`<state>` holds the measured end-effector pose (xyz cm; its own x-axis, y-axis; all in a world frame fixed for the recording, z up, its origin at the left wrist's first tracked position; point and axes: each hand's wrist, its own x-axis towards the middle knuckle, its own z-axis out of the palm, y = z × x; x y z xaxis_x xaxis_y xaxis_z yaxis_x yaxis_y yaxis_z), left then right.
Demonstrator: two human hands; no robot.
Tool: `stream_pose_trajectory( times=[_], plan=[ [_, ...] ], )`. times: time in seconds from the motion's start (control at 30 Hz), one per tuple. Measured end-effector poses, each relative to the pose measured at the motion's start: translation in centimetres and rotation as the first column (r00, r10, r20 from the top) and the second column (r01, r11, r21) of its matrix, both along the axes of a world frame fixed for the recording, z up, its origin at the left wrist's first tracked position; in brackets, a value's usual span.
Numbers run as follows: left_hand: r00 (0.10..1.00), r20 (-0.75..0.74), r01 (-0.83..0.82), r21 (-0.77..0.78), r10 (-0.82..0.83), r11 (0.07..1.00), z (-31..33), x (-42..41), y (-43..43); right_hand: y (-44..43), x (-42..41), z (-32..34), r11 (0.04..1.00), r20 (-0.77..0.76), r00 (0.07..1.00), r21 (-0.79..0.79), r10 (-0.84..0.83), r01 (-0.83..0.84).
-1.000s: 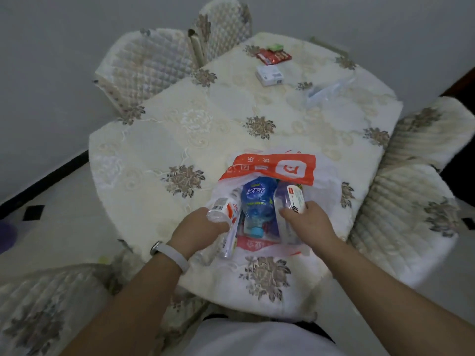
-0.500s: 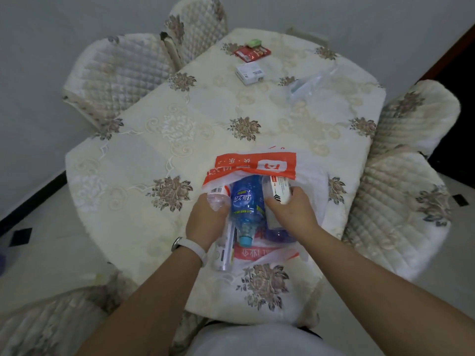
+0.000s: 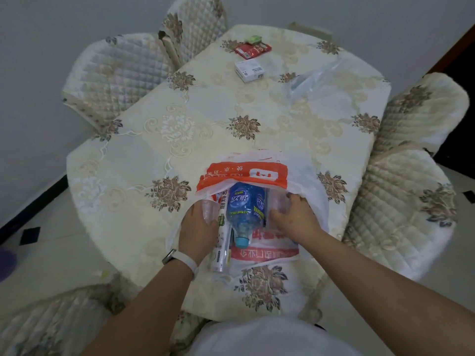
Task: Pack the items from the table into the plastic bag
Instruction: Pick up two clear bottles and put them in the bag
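1. Loading is under way, I judge: the plastic bag [image 3: 303,176] lies at the near edge of the tabletop [image 3: 180,119], blue bottle [image 3: 244,204] inside; the left hand [image 3: 198,227] curls round a clear item [image 3: 208,210] (unidentifiable); the right hand [image 3: 293,218] grips a clear container [image 3: 279,201] in the bag's mouth.
2. Next, probably: release both; reach to the far edge for the white box [image 3: 249,70] and red packet [image 3: 253,50].
3. Floral cloth; quilted chairs [image 3: 115,73] around; grey wall.

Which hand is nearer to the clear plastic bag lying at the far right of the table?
Right. The clear plastic bag lies beyond the right hand, slightly to its right; the left hand is farther left.
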<state>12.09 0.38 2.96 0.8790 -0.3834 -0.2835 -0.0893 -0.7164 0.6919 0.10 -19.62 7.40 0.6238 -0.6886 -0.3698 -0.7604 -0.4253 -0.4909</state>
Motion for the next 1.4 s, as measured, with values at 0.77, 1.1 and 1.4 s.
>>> stream_pose_trajectory(
  times=[0.77, 1.1, 1.4],
  plan=[
    [0.729, 0.482, 0.539, 0.033, -0.485, 0.842, 4.1, -5.6, 0.1, 3.8, -8.3, 3.3, 0.824, -0.073, 0.943, -0.467, 0.325, -0.32],
    [0.547, 0.603, 0.621, 0.173, -0.58, 0.765, 7.9, -13.4, -2.3, 2.6, -15.9, 5.6, 0.755, -0.04, 0.937, -0.58, 0.348, -0.305],
    [0.288, 0.677, 0.695, 0.339, -0.677, 0.634, 12.5, -25.7, -11.3, -3.5, -31.8, 7.8, 0.76, 0.076, 0.966, -0.634, 0.248, -0.145]
  ],
)
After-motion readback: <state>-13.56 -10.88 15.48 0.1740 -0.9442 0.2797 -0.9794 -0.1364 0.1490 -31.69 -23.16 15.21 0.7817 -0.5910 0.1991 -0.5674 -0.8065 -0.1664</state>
